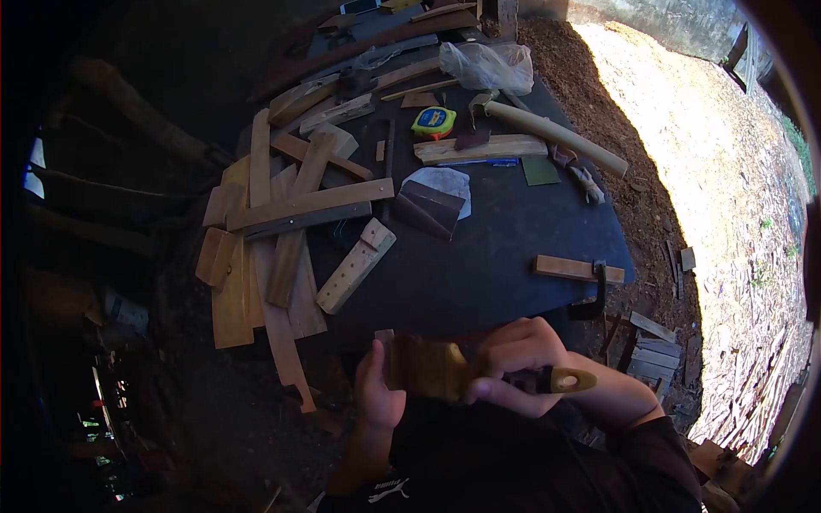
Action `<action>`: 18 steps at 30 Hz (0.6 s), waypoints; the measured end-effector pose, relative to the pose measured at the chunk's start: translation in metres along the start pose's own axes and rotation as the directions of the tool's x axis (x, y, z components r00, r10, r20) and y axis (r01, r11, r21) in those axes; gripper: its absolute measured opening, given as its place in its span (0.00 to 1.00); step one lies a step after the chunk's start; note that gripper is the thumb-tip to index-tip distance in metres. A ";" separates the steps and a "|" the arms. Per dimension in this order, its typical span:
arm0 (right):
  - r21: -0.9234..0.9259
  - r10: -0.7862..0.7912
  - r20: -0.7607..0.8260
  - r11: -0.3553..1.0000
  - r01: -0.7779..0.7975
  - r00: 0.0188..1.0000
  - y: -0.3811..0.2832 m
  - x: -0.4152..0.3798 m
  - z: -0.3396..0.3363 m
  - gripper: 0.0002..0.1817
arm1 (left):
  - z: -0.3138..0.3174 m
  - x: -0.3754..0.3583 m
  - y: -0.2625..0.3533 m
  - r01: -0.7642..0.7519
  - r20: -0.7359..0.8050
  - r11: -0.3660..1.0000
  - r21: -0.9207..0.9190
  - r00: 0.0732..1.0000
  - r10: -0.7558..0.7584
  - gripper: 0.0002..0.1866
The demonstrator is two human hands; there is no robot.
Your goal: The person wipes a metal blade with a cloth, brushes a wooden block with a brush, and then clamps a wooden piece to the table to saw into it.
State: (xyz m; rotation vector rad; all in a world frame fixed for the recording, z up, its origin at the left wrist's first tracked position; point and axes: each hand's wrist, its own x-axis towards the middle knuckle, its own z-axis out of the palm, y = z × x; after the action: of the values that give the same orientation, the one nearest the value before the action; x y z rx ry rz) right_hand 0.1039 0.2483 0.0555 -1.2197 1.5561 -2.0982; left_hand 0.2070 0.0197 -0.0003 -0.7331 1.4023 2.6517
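Observation:
In front of my body, my right hand [522, 359] is closed around the handle of a wide paintbrush [457, 372]. The handle's rounded end, with a hole in it, sticks out to the right, and the dark bristles point left. My left hand [379, 389] grips a small flat piece of wood [385, 337], whose top edge shows above the thumb. The bristles overlap this piece and hide most of it. Beyond my hands, a pale wooden block with a row of holes [355, 267] lies on the dark table [505, 231].
Wooden strips [312, 208] are piled at the table's left. A clamp [599, 291] holds a wooden bar [569, 268] at the right edge. Farther back are a tape measure [434, 122], sandpaper [428, 208], a cardboard tube [556, 135] and a plastic bag [487, 67].

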 end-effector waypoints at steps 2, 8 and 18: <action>-0.083 -0.066 -0.048 0.995 0.062 0.997 0.005 0.005 0.002 0.15 | 0.008 -0.001 0.003 -0.005 0.003 1.000 -0.021 1.000 0.005 0.26; 0.102 -0.011 -0.049 0.995 0.016 0.999 -0.001 0.006 -0.005 0.17 | 0.019 0.007 0.008 -0.073 -0.041 0.988 0.136 0.996 0.079 0.26; 0.068 -0.006 -0.098 0.998 0.013 0.995 0.010 0.006 -0.009 0.17 | -0.004 0.017 0.013 0.121 0.314 0.982 -0.143 0.947 -0.071 0.29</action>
State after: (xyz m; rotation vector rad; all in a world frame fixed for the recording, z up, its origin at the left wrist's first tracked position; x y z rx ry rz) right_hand 0.0908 0.2462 0.0491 -1.1198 1.5069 -2.2288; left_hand 0.1901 0.0062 0.0004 -0.3623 1.0564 2.6781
